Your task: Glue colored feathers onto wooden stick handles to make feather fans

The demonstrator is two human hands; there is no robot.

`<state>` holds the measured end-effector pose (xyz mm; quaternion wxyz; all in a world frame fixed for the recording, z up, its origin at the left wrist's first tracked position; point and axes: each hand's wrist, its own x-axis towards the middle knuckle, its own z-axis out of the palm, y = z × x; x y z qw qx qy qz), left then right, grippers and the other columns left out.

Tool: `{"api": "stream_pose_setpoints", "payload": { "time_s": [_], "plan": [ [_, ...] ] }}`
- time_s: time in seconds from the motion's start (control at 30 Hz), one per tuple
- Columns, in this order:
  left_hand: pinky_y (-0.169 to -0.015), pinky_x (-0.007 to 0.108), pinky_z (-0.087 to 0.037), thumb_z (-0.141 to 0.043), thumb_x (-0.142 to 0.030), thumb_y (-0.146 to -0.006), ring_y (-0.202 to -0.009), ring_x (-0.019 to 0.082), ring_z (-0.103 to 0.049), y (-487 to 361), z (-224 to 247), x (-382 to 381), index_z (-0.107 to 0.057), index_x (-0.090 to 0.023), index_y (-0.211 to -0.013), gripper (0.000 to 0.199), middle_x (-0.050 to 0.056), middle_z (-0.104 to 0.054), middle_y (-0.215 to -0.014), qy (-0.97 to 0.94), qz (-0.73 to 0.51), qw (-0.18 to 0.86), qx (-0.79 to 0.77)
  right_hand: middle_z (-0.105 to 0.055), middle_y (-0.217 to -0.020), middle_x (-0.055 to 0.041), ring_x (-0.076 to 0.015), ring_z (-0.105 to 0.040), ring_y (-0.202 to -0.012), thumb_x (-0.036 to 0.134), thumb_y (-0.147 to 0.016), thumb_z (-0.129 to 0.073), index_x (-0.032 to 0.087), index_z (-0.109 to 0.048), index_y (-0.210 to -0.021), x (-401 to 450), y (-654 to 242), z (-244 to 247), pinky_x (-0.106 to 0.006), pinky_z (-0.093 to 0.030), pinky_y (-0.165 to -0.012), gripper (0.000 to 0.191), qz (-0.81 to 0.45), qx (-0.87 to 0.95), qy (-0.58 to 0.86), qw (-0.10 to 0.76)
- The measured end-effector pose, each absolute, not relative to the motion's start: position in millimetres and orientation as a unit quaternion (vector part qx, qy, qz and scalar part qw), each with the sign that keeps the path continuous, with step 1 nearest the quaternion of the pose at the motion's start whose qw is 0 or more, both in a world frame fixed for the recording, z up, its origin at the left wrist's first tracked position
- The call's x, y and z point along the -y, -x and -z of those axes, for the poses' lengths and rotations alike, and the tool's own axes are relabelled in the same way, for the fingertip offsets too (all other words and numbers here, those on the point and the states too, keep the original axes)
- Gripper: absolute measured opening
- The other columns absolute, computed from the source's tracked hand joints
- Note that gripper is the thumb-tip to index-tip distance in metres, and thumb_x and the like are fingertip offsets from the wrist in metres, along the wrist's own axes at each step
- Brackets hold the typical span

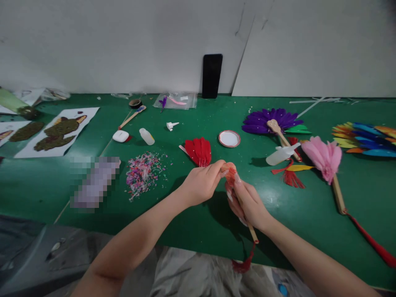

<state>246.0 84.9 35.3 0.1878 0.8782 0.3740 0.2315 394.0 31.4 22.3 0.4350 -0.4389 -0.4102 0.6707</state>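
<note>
My right hand is closed round a wooden fan handle with a red tassel hanging from its lower end. The handle's rounded top, stained orange-red, points away from me. My left hand pinches at that top with its fingertips; whether a small piece lies between them is hidden. Just beyond the left hand lies a bunch of red feathers on the green table. A round white lid with a red rim sits past my fingers.
Left are colourful flakes, a small bottle, a white case and a nozzle cap. Right are a purple feather fan, a squeeze bottle and a pink feather fan. A phone leans against the wall.
</note>
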Motion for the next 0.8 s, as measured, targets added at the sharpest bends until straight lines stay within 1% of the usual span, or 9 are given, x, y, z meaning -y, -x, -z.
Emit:
{"api": "stream_pose_setpoints", "payload": {
  "time_s": [0.13, 0.33, 0.53, 0.6, 0.7, 0.8],
  "plan": [
    [-0.063, 0.029, -0.051, -0.022, -0.027, -0.096, -0.078, 0.019, -0.068, -248, -31, -83, -0.041, -0.014, -0.114, 0.029, 0.009, -0.068, -0.096, -0.88, -0.245, 0.143, -0.381, -0.03, -0.031, 0.0109, -0.0038, -0.026, -0.024, 0.057, -0.089, -0.036, 0.019, -0.045, -0.064, -32, -392, -24, -0.013, -0.024, -0.027, 0.046, -0.668, 0.399, 0.452, 0.435],
    [-0.066, 0.029, -0.052, -0.022, -0.023, -0.096, -0.081, 0.019, -0.068, -250, -25, -82, -0.043, -0.014, -0.107, 0.025, 0.009, -0.068, -0.094, -0.882, -0.262, 0.082, -0.383, -0.03, -0.031, 0.0111, -0.0039, -0.026, -0.024, 0.058, -0.089, -0.035, 0.02, -0.044, -0.064, -30, -392, -23, -0.013, -0.025, -0.027, 0.046, -0.667, 0.405, 0.449, 0.436],
    [-0.067, 0.028, -0.052, -0.023, -0.017, -0.094, -0.08, 0.019, -0.067, -253, -23, -80, -0.043, -0.011, -0.107, 0.024, 0.011, -0.067, -0.091, -0.883, -0.293, 0.025, -0.365, -0.029, -0.031, 0.011, -0.0044, -0.026, -0.025, 0.057, -0.09, -0.034, 0.02, -0.042, -0.062, -29, -394, -21, -0.015, -0.024, -0.028, 0.047, -0.653, 0.423, 0.459, 0.428],
    [-0.067, 0.029, -0.052, -0.023, -0.016, -0.094, -0.08, 0.019, -0.067, -254, -22, -80, -0.043, -0.011, -0.107, 0.024, 0.011, -0.067, -0.091, -0.881, -0.294, 0.029, -0.369, -0.03, -0.032, 0.0109, -0.0046, -0.026, -0.025, 0.056, -0.09, -0.033, 0.02, -0.041, -0.063, -29, -395, -20, -0.015, -0.023, -0.028, 0.046, -0.649, 0.435, 0.459, 0.423],
    [-0.067, 0.03, -0.052, -0.025, -0.016, -0.094, -0.079, 0.02, -0.066, -254, -23, -78, -0.044, -0.011, -0.108, 0.024, 0.011, -0.067, -0.091, -0.877, -0.291, 0.062, -0.378, -0.031, -0.032, 0.01, -0.0052, -0.027, -0.027, 0.054, -0.092, -0.031, 0.021, -0.041, -0.062, -28, -396, -19, -0.017, -0.023, -0.03, 0.046, -0.632, 0.456, 0.467, 0.418],
    [-0.067, 0.03, -0.051, -0.026, -0.02, -0.094, -0.079, 0.02, -0.066, -252, -26, -79, -0.045, -0.013, -0.109, 0.026, 0.009, -0.067, -0.091, -0.861, -0.295, 0.16, -0.382, -0.032, -0.033, 0.0092, -0.0058, -0.029, -0.029, 0.053, -0.092, -0.03, 0.021, -0.041, -0.061, -26, -396, -19, -0.018, -0.024, -0.031, 0.046, -0.608, 0.477, 0.476, 0.419]
  ]
}}
